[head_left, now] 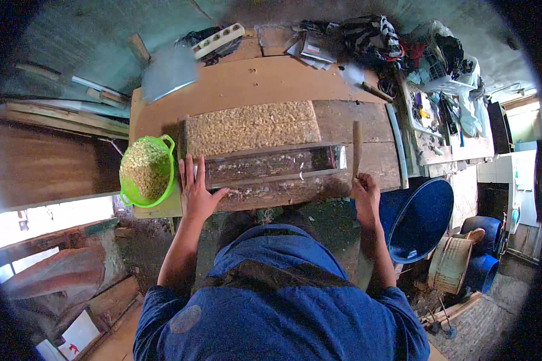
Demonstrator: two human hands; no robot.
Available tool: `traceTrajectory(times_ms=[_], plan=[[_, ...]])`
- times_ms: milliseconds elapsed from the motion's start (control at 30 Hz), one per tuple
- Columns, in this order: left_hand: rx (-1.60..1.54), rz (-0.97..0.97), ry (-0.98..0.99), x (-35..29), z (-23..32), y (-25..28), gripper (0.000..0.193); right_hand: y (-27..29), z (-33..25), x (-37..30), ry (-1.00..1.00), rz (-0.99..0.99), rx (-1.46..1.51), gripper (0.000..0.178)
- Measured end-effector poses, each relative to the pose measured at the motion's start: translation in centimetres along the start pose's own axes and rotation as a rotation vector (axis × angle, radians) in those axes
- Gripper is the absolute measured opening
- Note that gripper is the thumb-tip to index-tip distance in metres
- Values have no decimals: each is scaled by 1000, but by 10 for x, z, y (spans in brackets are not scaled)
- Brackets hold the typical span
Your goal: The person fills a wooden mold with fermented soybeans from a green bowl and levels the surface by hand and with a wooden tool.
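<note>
My left hand [200, 191] lies with fingers spread at the left end of a long, narrow, shiny rectangular piece [265, 165], which looks see-through or reflective. Beyond that piece stretches a flat slab of pale, grainy pieces [253, 125], spread over the dark wooden board [352, 114]. At the right end of the board, my right hand [366, 194] is closed around the near end of a slim wooden stick [357, 144], which points away from me. Pale crumbs are scattered along the board's near edge. Left of my left hand stands a bright green bowl with handles [173, 171], holding pale flakes or grains.
A power strip [218, 41], papers [313, 49] and plastic bags [370, 39] sit along the table's far side. A white crate [445, 84] is at the far right. Blue barrels [418, 219] and a pale drum [450, 263] stand low on the right. Planks [66, 123] lie left.
</note>
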State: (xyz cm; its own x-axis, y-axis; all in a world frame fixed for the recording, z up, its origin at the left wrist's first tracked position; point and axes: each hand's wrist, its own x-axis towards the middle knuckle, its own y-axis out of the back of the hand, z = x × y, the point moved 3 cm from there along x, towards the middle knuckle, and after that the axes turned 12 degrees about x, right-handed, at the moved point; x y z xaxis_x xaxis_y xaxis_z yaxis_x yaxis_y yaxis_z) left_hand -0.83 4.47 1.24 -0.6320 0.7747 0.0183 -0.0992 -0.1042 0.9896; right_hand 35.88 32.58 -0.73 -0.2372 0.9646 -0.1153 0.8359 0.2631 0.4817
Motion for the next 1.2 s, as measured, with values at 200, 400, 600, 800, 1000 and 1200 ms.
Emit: traceTrajectory(times_ms=[200, 400, 600, 800, 1000, 1200], plan=[[-15, 3, 1, 1, -1, -2, 114, -41, -53, -35, -296, -350, 885, 6], [-32, -7, 16, 0, 0, 3, 112, -50, -39, -38, -367, -328, 828, 5], [-44, 42, 8, -17, 0, 17, 107, -45, -52, -40, -349, -230, 711, 21], [-25, 256, -41, -71, -12, 34, 92, -22, -39, -19, -97, 0, 720, 18], [-399, 594, 513, -109, -70, 9, 92, -38, -83, -19, 137, -16, 620, 13], [-1199, 751, 879, -103, -130, -24, 93, -66, -99, -27, 189, -154, 444, 17]])
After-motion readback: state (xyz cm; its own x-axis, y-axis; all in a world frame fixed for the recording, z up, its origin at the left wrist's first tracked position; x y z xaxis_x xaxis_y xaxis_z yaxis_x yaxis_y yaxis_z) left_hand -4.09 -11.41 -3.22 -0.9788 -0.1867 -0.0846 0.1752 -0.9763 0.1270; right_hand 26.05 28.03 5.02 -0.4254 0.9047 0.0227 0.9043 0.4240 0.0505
